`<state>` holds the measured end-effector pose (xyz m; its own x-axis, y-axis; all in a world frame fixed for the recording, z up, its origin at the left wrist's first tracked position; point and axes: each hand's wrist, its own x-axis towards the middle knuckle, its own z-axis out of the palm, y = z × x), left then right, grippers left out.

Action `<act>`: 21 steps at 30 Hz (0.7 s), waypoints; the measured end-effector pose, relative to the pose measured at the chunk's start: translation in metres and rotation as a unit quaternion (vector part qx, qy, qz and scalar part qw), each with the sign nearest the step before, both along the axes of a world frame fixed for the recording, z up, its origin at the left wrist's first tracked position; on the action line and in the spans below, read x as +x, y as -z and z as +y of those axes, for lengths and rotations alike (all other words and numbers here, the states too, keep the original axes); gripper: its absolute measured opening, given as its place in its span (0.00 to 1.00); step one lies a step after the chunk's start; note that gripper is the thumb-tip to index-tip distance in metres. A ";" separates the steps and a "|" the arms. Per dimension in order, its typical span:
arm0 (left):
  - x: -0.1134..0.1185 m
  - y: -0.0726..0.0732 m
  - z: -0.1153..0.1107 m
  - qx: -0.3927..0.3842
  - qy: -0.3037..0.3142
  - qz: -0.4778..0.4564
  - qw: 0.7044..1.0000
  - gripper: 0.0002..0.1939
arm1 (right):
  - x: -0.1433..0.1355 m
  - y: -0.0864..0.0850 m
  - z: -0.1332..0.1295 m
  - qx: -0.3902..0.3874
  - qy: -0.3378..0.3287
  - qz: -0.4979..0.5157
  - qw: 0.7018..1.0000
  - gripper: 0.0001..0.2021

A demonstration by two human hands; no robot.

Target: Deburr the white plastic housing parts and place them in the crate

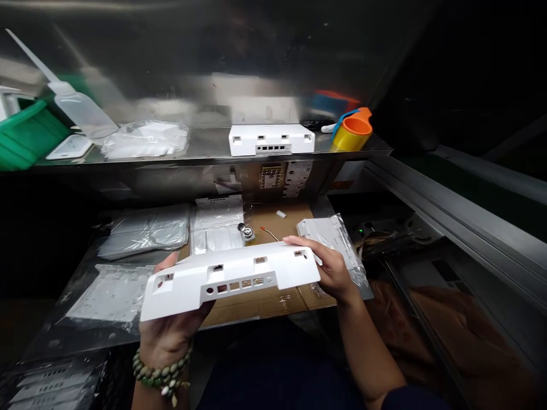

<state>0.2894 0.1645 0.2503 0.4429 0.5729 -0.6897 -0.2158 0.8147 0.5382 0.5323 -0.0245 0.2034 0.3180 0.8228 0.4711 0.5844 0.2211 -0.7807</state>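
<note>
Left-hand fingers and right-hand fingers grasp opposite ends of a white plastic device housing above a cardboard sheet; a similar housing sits beyond them on a metal shelf.

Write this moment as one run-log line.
Left hand: holds white plastic port-slotted housing | Right hand: grips its other end | Grey metal shelf: similar white plastic housing

- Stacked green bead bracelets circle the left wrist.
- A gold-toned charm hangs there.
- The right sleeve is dark navy.
- The shadowed garment seems navy too.
</note>
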 end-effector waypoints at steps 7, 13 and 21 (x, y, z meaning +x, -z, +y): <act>0.007 0.000 -0.013 -0.004 -0.020 -0.066 0.998 0.23 | 0.008 0.032 0.005 -0.007 -0.005 0.059 0.998 0.22; 0.009 -0.005 -0.023 -0.074 -0.048 -0.162 0.983 0.24 | 0.017 0.039 0.011 -0.031 -0.019 0.053 0.998 0.21; 0.011 -0.009 -0.024 -0.041 -0.140 -0.109 0.983 0.20 | 0.052 0.080 0.061 -0.142 0.000 0.032 0.989 0.23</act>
